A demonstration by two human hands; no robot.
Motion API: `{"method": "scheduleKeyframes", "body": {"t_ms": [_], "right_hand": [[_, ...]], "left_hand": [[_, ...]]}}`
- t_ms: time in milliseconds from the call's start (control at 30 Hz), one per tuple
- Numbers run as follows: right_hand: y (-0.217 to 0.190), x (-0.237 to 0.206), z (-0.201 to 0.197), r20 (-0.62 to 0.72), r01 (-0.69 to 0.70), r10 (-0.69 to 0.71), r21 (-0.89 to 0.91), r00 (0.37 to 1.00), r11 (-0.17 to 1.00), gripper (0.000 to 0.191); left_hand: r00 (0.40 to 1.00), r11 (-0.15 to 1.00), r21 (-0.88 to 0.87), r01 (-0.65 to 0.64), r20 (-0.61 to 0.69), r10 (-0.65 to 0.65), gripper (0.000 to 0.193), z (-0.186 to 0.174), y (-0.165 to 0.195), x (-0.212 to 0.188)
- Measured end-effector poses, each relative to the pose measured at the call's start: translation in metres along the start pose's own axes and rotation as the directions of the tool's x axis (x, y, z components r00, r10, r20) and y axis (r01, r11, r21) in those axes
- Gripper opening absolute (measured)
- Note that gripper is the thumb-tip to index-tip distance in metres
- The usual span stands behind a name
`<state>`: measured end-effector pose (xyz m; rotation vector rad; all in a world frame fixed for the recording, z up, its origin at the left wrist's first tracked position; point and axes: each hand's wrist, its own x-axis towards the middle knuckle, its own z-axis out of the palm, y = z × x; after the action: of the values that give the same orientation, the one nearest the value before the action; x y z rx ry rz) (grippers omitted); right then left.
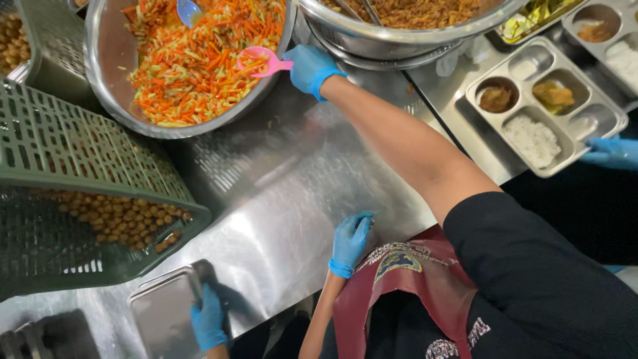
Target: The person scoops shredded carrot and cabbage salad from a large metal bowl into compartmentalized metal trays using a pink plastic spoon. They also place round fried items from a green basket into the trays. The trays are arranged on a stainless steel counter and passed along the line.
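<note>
My right hand [310,68], in a blue glove, reaches across the steel counter [292,199] and grips the handle of a pink spoon [260,61]. The spoon's bowl lies in shredded orange and pale green salad inside a large steel bowl [109,66]. A blue spoon [188,10] sticks in the same salad farther back. My left hand [349,240], also gloved in blue, rests on the counter's near edge by my maroon apron [392,292], fingers loosely extended and holding nothing.
Green plastic crates [73,153] with brown chickpeas stand at the left. A second steel bowl [399,33] of brown food sits behind my right hand. Compartment trays [585,123] with rice and sides lie at the right, near another person's gloved hand [611,153]. Someone's gloved hand [208,320] holds a steel tray [163,312].
</note>
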<state>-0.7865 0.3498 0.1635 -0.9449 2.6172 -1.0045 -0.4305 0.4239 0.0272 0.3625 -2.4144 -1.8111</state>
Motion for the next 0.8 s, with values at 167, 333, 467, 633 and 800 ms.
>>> {"method": "scheduleKeyframes", "body": {"t_ms": [167,333,467,633,800], "right_hand": [[0.005,0.001,-0.007,-0.02,0.0,0.001,0.06,1.0,0.998,0.032],[0.009,0.005,-0.005,-0.048,0.06,-0.057,0.048,0.997,0.997,0.032],[0.005,0.004,-0.004,-0.044,0.093,-0.092,0.017,0.995,0.996,0.035],[0.002,0.01,0.007,-0.093,0.175,-0.17,0.05,0.981,0.983,0.034],[0.014,0.027,0.033,0.064,0.182,-0.171,-0.271,0.983,0.945,0.027]], "left_hand": [[0.999,0.996,-0.079,0.037,-0.023,-0.038,0.022,0.014,0.007,-0.002],[0.995,0.988,-0.13,0.088,-0.042,-0.094,0.023,0.019,0.0,-0.002],[0.992,0.991,-0.075,0.109,-0.052,-0.113,0.023,0.022,-0.01,-0.004],[0.972,0.959,-0.191,0.208,-0.067,-0.224,0.023,0.03,-0.032,-0.005],[0.932,0.95,-0.207,0.235,-0.228,-0.281,0.024,0.04,-0.064,-0.006]]}}
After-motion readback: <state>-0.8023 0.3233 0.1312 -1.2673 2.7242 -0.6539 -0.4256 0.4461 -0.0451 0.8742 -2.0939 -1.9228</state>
